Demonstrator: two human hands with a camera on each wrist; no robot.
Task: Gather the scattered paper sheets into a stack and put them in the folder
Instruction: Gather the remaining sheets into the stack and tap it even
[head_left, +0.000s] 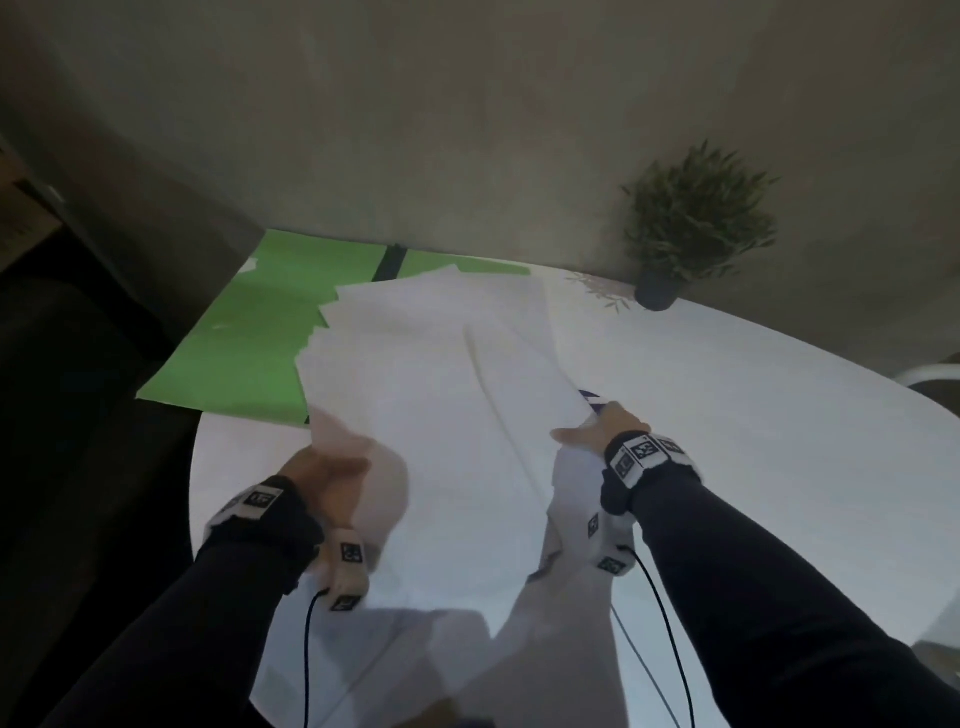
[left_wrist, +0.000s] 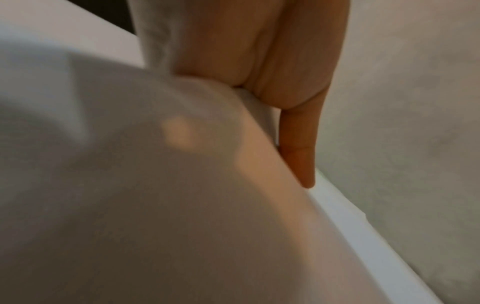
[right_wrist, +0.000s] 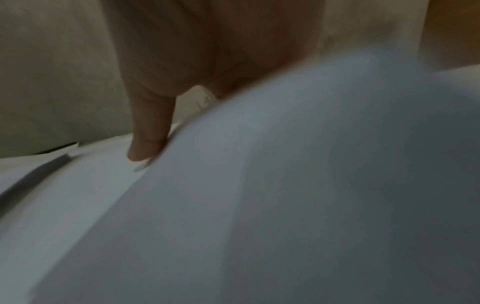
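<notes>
A loose stack of white paper sheets (head_left: 441, 374) is held up over the round white table (head_left: 779, 415), its far corners fanned out unevenly. My left hand (head_left: 332, 467) grips the near left corner, thumb on top. My right hand (head_left: 597, 428) grips the right edge, thumb on top and fingers hidden under the sheets. The open green folder (head_left: 244, 343) lies at the table's back left, partly covered by the stack's far end. In the left wrist view the paper (left_wrist: 155, 205) bulges under a straight finger (left_wrist: 298, 152). In the right wrist view one finger (right_wrist: 148, 133) lies along the paper (right_wrist: 285, 185).
A small potted plant (head_left: 691, 223) stands at the back right by the wall. Something small and dark blue (head_left: 592, 397) peeks out beside my right hand. Thin black cables (head_left: 670, 623) hang from both wrists. The floor at the left is dark.
</notes>
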